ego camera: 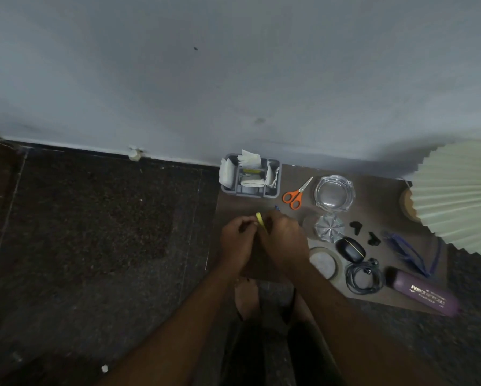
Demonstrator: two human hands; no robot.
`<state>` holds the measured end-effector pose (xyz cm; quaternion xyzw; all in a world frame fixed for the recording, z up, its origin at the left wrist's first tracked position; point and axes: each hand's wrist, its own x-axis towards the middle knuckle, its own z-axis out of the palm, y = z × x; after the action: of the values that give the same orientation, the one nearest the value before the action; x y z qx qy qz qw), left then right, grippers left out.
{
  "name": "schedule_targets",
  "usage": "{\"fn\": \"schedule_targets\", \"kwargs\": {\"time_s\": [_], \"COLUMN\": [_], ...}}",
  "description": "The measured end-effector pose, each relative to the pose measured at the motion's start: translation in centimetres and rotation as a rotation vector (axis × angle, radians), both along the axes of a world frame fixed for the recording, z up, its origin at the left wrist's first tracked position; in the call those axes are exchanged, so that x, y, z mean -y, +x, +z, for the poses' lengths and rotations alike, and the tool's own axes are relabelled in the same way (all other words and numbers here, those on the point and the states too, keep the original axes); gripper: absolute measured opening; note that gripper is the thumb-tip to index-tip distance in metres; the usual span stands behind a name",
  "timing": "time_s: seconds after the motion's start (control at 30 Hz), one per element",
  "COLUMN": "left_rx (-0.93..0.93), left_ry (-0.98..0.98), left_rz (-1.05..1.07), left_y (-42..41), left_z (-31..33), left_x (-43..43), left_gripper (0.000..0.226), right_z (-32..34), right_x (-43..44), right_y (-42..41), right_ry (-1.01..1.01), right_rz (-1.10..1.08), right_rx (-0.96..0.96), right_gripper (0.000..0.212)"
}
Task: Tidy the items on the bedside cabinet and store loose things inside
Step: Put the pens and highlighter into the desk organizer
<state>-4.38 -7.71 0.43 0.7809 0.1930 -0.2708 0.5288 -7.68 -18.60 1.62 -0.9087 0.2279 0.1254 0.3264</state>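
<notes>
left hand (238,240): fingers curled, pinching the yellow item (259,218)
right hand (282,243): curled round the same piece from its other side
yellow item: between both hands, above the front left of the cabinet top (378,196)
behind: grey organiser (250,190), orange scissors (293,195)

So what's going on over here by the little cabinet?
A person stands at the bedside cabinet, tidying it. The left hand and right hand are together over its near corner, both pinching a small yellow thing; what it is can't be made out. The scissors, glass ashtray, earbuds, coiled cable and purple bottle lie loose on top, not yet stored.
</notes>
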Motion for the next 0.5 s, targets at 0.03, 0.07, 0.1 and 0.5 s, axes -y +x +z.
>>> {"fn": "schedule_targets", "kwargs": {"time_s": [0.03, 0.07, 0.1, 0.5], "left_rx": [0.016, 0.025, 0.029, 0.076], "left_ry": [-0.021, -0.050, -0.082, -0.185], "left_rz": [0.024, 0.045, 0.060, 0.121], "left_y": [0.5, 0.9, 1.3, 4.2], "left_z": [0.4, 0.8, 1.3, 3.9], "left_x": [0.1, 0.2, 0.3, -0.1], "left_gripper": [0.015, 0.015, 0.016, 0.021], "right_z": [0.3, 0.6, 0.9, 2.3], "right_x": [0.0, 0.1, 0.2, 1.6], "right_y": [0.5, 1.0, 1.5, 5.5], "right_ry": [-0.008, -0.013, -0.014, 0.127], "right_rz": [0.006, 0.006, 0.005, -0.055], "right_rx": [0.032, 0.060, 0.087, 0.298], "right_gripper": [0.021, 0.018, 0.017, 0.014]}}
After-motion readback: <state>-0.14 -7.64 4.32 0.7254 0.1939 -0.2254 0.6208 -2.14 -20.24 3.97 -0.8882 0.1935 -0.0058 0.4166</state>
